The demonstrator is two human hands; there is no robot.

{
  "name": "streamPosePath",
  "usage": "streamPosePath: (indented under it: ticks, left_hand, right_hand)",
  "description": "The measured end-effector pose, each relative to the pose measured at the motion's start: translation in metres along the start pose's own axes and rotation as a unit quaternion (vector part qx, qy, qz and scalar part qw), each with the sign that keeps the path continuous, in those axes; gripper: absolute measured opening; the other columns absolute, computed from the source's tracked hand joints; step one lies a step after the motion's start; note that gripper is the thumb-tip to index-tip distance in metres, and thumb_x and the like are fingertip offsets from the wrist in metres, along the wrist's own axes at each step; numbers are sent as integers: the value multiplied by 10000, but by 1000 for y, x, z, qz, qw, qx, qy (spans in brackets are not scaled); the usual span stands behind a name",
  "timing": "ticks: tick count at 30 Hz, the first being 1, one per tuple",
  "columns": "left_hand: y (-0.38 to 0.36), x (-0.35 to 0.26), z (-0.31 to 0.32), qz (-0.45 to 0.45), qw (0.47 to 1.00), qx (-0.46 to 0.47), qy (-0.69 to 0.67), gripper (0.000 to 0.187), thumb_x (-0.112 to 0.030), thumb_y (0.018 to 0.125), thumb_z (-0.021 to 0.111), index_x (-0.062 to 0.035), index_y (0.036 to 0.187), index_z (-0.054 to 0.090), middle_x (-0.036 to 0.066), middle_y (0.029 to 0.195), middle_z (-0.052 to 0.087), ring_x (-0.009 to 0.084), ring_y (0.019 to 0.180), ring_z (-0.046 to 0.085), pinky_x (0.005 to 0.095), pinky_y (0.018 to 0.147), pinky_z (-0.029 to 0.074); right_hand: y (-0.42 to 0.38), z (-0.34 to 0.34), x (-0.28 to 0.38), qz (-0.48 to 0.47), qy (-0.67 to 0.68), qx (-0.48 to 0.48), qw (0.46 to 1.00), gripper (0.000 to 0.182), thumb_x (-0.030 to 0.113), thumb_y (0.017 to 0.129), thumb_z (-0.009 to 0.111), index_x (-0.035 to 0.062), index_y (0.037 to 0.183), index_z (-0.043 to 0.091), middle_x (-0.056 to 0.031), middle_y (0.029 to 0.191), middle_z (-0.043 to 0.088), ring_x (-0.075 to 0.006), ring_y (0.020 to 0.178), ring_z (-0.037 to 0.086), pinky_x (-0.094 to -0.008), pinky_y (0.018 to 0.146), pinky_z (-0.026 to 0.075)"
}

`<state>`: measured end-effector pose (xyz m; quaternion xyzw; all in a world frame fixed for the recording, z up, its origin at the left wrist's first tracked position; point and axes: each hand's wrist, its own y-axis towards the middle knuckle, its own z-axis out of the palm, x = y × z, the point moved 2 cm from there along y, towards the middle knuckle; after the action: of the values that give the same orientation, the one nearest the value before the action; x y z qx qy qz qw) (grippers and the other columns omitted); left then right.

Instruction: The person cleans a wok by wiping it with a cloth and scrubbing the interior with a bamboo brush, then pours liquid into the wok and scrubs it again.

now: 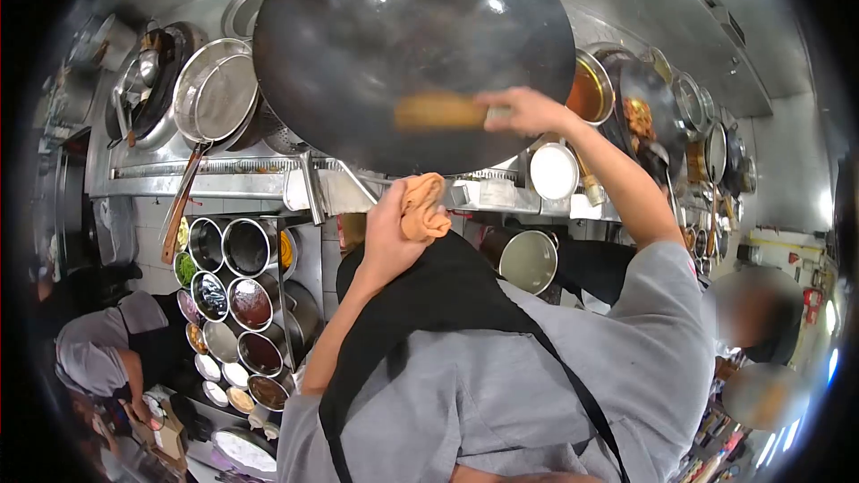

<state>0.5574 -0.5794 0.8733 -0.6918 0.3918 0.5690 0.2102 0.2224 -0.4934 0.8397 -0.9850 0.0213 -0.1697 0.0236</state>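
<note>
A large dark wok (394, 27) fills the top middle, tilted up on the stove. My left hand (391, 233) is closed round a folded orange cloth (423, 206) at the wok's near rim; the cloth hides the part of the rim it covers. Inside the wok, toward its lower right, my right hand (528, 112) grips a tan brush (438, 112), which is blurred by motion and lies against or just over the dark surface.
Strainers (215, 94) rest left of the wok. A pot of amber liquid (588, 89) and a white bowl (554, 171) stand right. Several containers of sauces (251, 302) are lower left, an empty-looking pot (528, 262) below. Co-workers (98, 349) appear at both sides.
</note>
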Motion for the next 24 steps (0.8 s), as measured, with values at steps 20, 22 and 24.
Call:
streamPosePath:
  ticks: [20,22,24]
  left_hand:
    - [10,27,-16,-13,952,24,305,427,-172,757,757,-5,1102,569,173,1186,597,358,1196,537,412,973,458]
    - [2,26,-16,15,962,7,271,440,-139,744,762,-14,1120,569,166,1212,599,350,1204,539,408,993,452]
    - [-16,20,-21,75,963,-95,240,574,22,672,740,-21,1213,552,146,1241,590,323,1139,598,375,956,485]
  right_hand:
    - [243,23,-134,525,269,-320,742,461,349,897,595,25,1218,528,-156,983,671,-283,828,708,-341,572,593]
    - [229,-2,-164,465,459,-365,663,450,348,920,602,-19,1170,528,-148,966,661,-275,855,688,-363,583,586]
    - [167,-54,-117,389,586,-415,577,426,332,945,606,-44,1132,538,-127,958,656,-261,870,665,-383,569,571]
